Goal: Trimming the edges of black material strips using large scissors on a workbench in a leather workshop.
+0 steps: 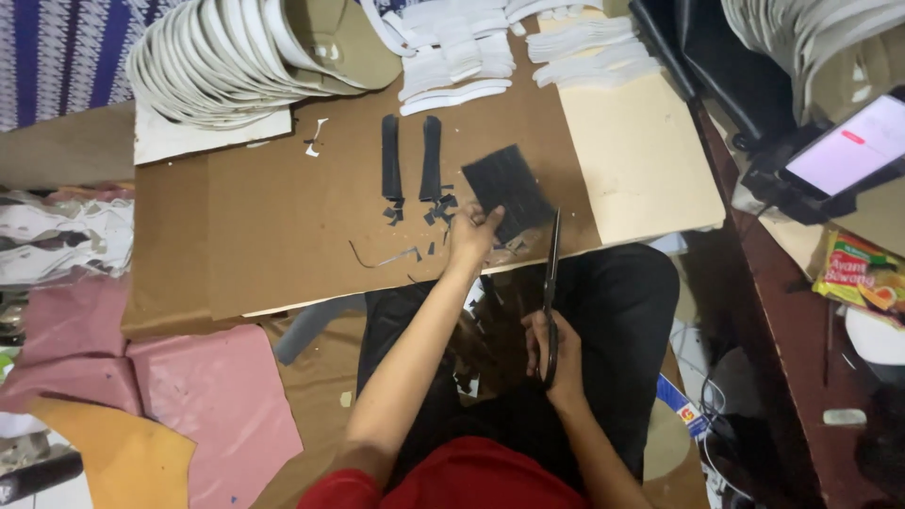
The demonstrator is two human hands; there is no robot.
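One pair of scissors, blades away, upright in right hand.

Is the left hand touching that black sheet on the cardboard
Touching. The head view shows the left hand with its fingers pressed on the black sheet.

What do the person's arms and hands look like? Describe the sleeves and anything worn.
Both forearms are bare from the elbow down. The left hand and right hand show no gloves; rings or a watch cannot be made out. A red top shows at the bottom edge.
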